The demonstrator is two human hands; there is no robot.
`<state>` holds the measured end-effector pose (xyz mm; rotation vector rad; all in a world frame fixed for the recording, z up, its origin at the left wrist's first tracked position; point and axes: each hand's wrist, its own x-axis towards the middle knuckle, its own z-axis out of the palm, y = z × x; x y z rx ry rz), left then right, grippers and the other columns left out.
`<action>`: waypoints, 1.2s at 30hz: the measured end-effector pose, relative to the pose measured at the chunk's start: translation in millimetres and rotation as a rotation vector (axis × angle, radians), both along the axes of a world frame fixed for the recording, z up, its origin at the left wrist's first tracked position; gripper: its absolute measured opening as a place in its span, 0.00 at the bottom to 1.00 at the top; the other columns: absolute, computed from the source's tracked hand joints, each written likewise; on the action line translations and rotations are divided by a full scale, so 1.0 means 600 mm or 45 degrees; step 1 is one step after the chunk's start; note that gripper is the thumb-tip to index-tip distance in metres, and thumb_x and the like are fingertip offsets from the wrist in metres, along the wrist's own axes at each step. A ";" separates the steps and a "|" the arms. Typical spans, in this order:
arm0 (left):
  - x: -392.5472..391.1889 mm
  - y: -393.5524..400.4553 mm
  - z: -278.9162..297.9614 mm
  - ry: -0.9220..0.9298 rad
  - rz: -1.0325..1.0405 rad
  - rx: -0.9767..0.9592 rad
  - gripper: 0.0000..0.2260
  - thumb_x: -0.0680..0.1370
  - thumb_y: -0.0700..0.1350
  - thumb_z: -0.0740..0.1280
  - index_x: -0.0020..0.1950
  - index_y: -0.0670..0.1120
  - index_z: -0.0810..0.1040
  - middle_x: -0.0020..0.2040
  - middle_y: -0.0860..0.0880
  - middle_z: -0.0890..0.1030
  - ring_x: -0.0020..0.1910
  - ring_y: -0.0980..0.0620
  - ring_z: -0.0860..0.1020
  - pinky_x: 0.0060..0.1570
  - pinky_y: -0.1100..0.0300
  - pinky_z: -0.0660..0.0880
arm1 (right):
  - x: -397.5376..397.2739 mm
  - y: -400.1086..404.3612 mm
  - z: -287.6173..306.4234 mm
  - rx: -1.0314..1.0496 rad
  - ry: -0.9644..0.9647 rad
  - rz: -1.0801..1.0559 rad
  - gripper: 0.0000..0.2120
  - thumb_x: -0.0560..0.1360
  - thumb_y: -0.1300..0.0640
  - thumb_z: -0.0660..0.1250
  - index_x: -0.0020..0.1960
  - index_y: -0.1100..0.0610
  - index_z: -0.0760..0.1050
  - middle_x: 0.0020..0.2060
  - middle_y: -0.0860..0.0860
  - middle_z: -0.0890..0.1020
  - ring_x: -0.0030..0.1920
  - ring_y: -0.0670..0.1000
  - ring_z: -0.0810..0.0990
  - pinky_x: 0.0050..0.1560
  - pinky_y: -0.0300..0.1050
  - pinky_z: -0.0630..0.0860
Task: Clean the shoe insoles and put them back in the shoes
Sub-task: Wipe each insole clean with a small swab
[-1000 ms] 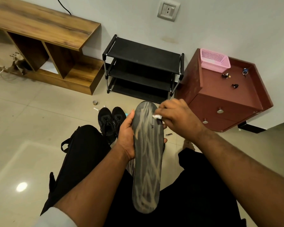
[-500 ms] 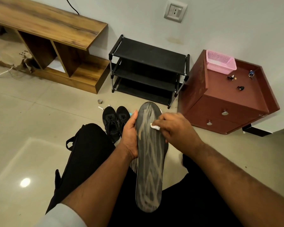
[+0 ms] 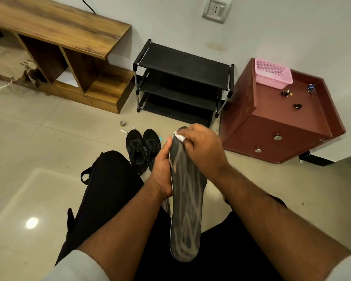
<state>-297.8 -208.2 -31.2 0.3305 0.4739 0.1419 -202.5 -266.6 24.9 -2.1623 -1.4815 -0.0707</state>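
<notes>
Two hands share one insole (image 3: 185, 201) just now. My right hand (image 3: 203, 151) is bunched at its toe end, the fingers (image 3: 183, 138) pinching a small white wipe (image 3: 178, 136) and pressing it against the top of the dark, pale-streaked surface. My left hand (image 3: 162, 169) grips the insole along its left edge, about a third of the way down from the toe, thumb lying up the edge and the other fingers hidden behind it. The insole stands on end over my lap, heel end nearest me, toe end pointing away toward the floor.

I judge it light, thin and bendy, likely to flex away from the wipe unless it is backed from behind, so a hold at mid-length along the edge suits it best; the printed face looks smooth enough to slide in a loose grip.

A strip of what may be the second insole shows just under my left wrist, though I cannot tell for sure. Beyond my knees the pair of black shoes (image 3: 143, 149) sits side by side on the tiled floor (image 3: 49, 151), in front of a black shoe rack (image 3: 182, 82). A dark red cabinet (image 3: 282, 122) carrying a pink basket (image 3: 273, 74) stands to the right of the rack.
</notes>
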 end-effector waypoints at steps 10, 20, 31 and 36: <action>0.008 -0.003 0.002 -0.002 -0.061 -0.012 0.30 0.74 0.67 0.60 0.56 0.44 0.85 0.58 0.38 0.82 0.53 0.40 0.81 0.61 0.39 0.71 | 0.051 -0.007 0.021 -0.187 -0.330 0.075 0.20 0.73 0.52 0.53 0.50 0.58 0.82 0.43 0.54 0.82 0.44 0.55 0.80 0.44 0.49 0.71; 0.010 -0.002 0.002 0.052 -0.001 0.001 0.28 0.77 0.65 0.57 0.50 0.46 0.87 0.53 0.40 0.84 0.48 0.43 0.84 0.50 0.47 0.79 | 0.010 0.015 0.018 -0.075 -0.058 0.141 0.12 0.74 0.62 0.62 0.53 0.60 0.81 0.45 0.55 0.81 0.47 0.54 0.79 0.49 0.52 0.74; 0.005 0.004 -0.003 0.123 0.041 0.000 0.31 0.75 0.67 0.61 0.61 0.43 0.82 0.61 0.38 0.80 0.61 0.41 0.79 0.65 0.47 0.73 | -0.036 -0.004 -0.004 0.050 0.067 0.049 0.14 0.77 0.59 0.59 0.53 0.61 0.81 0.44 0.55 0.82 0.45 0.50 0.79 0.49 0.42 0.77; 0.010 0.000 -0.002 0.107 0.027 0.022 0.29 0.78 0.65 0.58 0.53 0.43 0.85 0.50 0.41 0.84 0.47 0.44 0.84 0.49 0.53 0.81 | -0.009 0.005 -0.010 0.104 0.119 -0.173 0.08 0.76 0.62 0.65 0.52 0.60 0.81 0.44 0.54 0.82 0.43 0.44 0.75 0.46 0.29 0.69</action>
